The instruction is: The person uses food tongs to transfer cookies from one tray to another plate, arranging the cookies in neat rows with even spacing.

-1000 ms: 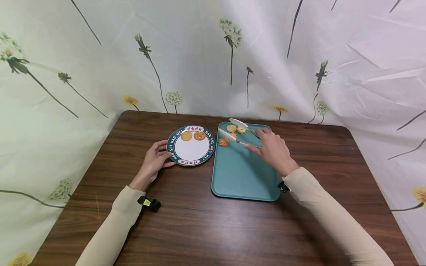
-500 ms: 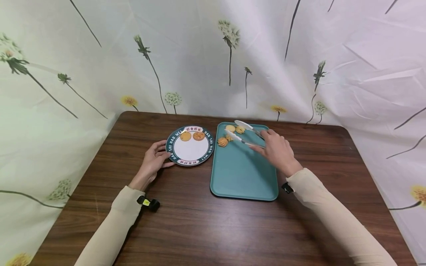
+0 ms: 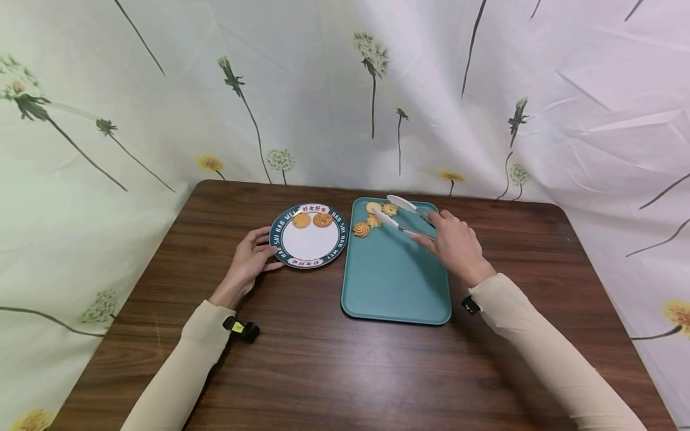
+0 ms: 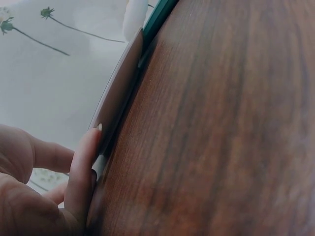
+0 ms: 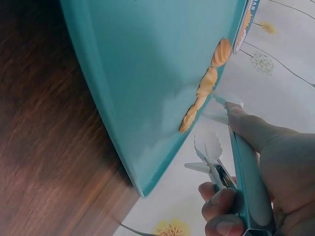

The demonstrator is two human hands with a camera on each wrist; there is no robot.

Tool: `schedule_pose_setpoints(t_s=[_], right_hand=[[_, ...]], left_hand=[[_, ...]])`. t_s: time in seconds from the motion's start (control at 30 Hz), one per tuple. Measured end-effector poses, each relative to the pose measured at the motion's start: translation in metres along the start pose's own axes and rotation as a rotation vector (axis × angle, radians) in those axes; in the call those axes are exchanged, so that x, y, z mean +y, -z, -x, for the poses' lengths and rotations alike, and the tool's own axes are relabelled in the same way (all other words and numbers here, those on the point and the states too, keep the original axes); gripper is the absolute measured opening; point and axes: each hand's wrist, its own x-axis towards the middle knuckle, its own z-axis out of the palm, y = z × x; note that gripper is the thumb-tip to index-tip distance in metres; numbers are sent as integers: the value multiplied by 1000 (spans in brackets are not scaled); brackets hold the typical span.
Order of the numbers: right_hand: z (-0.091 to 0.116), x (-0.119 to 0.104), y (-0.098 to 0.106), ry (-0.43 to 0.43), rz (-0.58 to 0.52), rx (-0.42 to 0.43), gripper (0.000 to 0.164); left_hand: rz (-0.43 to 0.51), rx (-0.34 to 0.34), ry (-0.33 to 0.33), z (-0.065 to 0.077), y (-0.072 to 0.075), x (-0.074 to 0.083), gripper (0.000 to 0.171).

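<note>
My left hand (image 3: pixel 250 257) holds the left rim of a round plate (image 3: pixel 307 242) with a dark green lettered border, thumb on the rim. On the plate lie a smooth round cookie (image 3: pixel 301 220) and a pretzel-shaped cookie (image 3: pixel 323 221). My right hand (image 3: pixel 457 246) grips metal tongs (image 3: pixel 385 219) with white tips, spread apart over the far-left corner of a teal tray (image 3: pixel 396 287). Several cookies cluster there, among them a swirled cookie (image 3: pixel 361 230) and a flower-shaped cookie (image 3: pixel 390 209). In the right wrist view, nothing shows between the tong tips (image 5: pixel 212 146).
Plate and tray stand side by side on a dark wooden table (image 3: pixel 302 365), near its back edge. Behind hangs a pale curtain (image 3: pixel 323 90) printed with dandelions. Each wrist wears a black strap, the left one with a small camera (image 3: pixel 249 331).
My right hand and the tongs have shifted a little to the right, their tips still apart. The left hand, the plate and the cookies stay where they were.
</note>
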Motion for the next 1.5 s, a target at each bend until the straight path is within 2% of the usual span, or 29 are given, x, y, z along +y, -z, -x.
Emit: schedule_pose_setpoints(t_s=[0.43,0.93,1.5], right_hand=[[1,7,-1,-19,4,17,55],[3,12,-1,-49,-5,-12,52],[5,16,-5,-63,-27,-18,56]], left_hand=[[-4,-1,6,-1,1,1,60],[-9,-2,3,0,1,0,61],[-3,-3,-2,1,1,1,60]])
